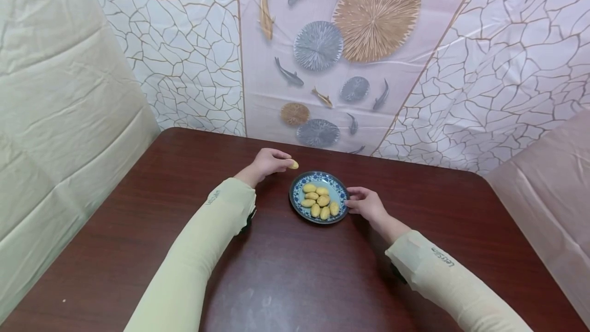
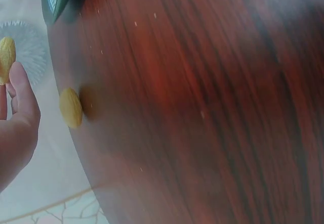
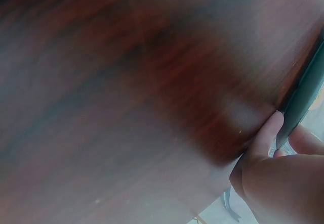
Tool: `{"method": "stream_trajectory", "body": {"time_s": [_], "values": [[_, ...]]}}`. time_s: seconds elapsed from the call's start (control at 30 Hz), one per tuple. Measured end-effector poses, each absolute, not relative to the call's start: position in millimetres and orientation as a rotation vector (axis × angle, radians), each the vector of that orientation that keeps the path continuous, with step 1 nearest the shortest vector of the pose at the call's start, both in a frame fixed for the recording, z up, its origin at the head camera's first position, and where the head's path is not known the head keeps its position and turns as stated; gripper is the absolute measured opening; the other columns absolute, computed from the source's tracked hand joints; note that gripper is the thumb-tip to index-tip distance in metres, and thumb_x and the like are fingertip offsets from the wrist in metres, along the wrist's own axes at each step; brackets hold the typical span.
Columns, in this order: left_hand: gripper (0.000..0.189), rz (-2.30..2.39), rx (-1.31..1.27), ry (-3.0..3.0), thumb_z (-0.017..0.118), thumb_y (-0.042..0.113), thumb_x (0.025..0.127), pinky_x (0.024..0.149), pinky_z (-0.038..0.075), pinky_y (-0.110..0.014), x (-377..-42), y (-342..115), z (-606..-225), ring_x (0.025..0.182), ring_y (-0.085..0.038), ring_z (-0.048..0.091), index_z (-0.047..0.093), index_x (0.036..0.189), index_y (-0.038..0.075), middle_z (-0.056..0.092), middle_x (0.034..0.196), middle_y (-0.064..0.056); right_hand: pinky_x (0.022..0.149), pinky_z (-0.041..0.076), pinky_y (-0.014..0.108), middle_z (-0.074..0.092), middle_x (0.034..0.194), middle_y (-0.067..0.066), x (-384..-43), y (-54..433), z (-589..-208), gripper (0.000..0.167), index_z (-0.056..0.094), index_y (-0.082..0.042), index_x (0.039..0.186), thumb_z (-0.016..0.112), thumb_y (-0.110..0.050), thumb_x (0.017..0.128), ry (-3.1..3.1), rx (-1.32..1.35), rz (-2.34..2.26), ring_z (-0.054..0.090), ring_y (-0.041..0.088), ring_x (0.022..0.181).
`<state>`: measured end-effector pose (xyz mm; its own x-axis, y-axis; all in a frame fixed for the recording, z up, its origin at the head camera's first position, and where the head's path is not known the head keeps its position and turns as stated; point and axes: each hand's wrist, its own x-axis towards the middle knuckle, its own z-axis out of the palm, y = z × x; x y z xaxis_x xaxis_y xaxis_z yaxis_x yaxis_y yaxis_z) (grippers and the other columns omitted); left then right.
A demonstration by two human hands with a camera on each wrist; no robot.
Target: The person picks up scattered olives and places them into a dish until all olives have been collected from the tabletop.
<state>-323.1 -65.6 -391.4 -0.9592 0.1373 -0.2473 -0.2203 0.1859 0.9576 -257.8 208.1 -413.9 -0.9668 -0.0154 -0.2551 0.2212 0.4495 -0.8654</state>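
Note:
Between thumb and fingertips, my left hand pinches a small yellow oval piece just beyond the plate's upper left edge. The left wrist view shows the held piece with a ridged surface; its exact kind is unclear. Below it, a second yellow oval piece lies on the table, not visible in the head view. My right hand grips the right rim of a blue-patterned plate, thumb and fingers on either side of the plate's edge. Several similar yellow pieces rest on the plate.
A dark red-brown wooden table spreads around the plate. Behind its far edge hangs a patterned cloth with fish and round motifs. Pale fabric hangs on the left, and more on the right.

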Motion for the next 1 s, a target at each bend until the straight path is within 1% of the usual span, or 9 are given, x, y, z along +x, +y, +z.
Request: {"method": "stream_trajectory", "body": {"time_s": [0.1, 0.3, 0.53, 0.77, 1.0], "values": [[0.034, 1.843, -0.038, 2.183, 0.067, 0.009, 0.086, 0.095, 0.049, -0.039, -323, -58, -391, 0.109, -0.032, 0.061, 0.062, 0.117, -0.003, 0.056, 0.127, -0.017, 0.072, 0.056, 0.027, 0.054, 0.094, 0.007, -258, 208, -414, 0.045, 0.049, 0.005, 0.130, 0.062, -0.001, 0.087, 2.476, 0.179, -1.527, 0.056, 0.007, 0.074], [0.032, 1.770, 0.031, 2.208, 0.069, 0.013, 0.085, 0.091, 0.052, -0.036, -320, -41, -390, 0.102, -0.027, 0.065, 0.065, 0.114, 0.001, 0.059, 0.123, -0.013, 0.071, 0.055, 0.026, 0.054, 0.094, 0.007, -259, 209, -414, 0.045, 0.049, 0.005, 0.130, 0.061, -0.001, 0.087, 2.484, 0.170, -1.516, 0.056, 0.007, 0.074], [0.032, 1.671, 0.112, 2.202, 0.070, 0.018, 0.084, 0.090, 0.052, -0.036, -313, -23, -391, 0.102, -0.026, 0.065, 0.067, 0.112, 0.004, 0.062, 0.120, -0.011, 0.071, 0.055, 0.025, 0.054, 0.094, 0.008, -257, 209, -416, 0.044, 0.049, 0.005, 0.130, 0.060, -0.001, 0.087, 2.482, 0.168, -1.522, 0.056, 0.008, 0.074], [0.029, 1.631, 0.212, 2.193, 0.069, 0.019, 0.086, 0.086, 0.053, -0.033, -306, -3, -388, 0.097, -0.025, 0.067, 0.068, 0.111, 0.004, 0.066, 0.115, -0.011, 0.070, 0.055, 0.025, 0.054, 0.093, 0.007, -257, 208, -415, 0.045, 0.049, 0.006, 0.130, 0.061, -0.001, 0.087, 2.470, 0.185, -1.540, 0.056, 0.006, 0.072], [0.028, 1.537, 0.290, 2.212, 0.069, 0.020, 0.085, 0.081, 0.054, -0.029, -299, 13, -387, 0.093, -0.023, 0.068, 0.069, 0.109, 0.005, 0.067, 0.114, -0.011, 0.071, 0.055, 0.026, 0.056, 0.094, 0.008, -257, 208, -414, 0.044, 0.049, 0.006, 0.129, 0.061, -0.002, 0.088, 2.478, 0.172, -1.536, 0.057, 0.006, 0.072]]}}
